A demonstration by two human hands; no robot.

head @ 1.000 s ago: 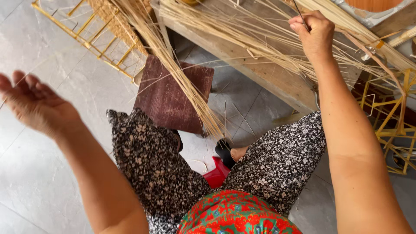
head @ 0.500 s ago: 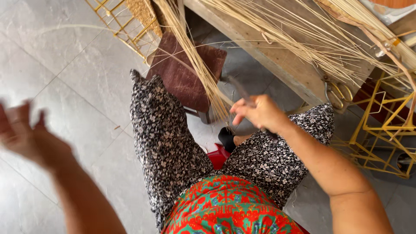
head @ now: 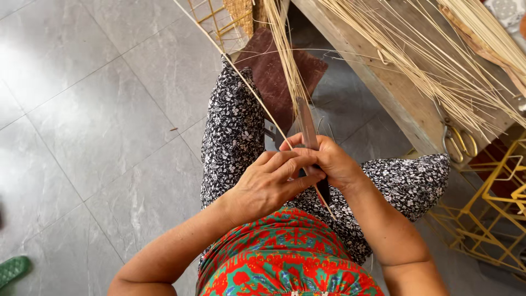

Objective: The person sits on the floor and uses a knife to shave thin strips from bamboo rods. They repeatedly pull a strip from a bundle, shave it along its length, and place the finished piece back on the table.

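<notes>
While the knife is gripped in the right hand, a thin cane strip is pinched by the left hand over the lap, running to eleven o'clock; fingers could be nicked if the blade slips; the strip might snap.

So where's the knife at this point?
In the head view the knife is at centre frame over the lap, held in the right hand, with the left hand pressed beside it and a thin cane strip running against it.
</notes>
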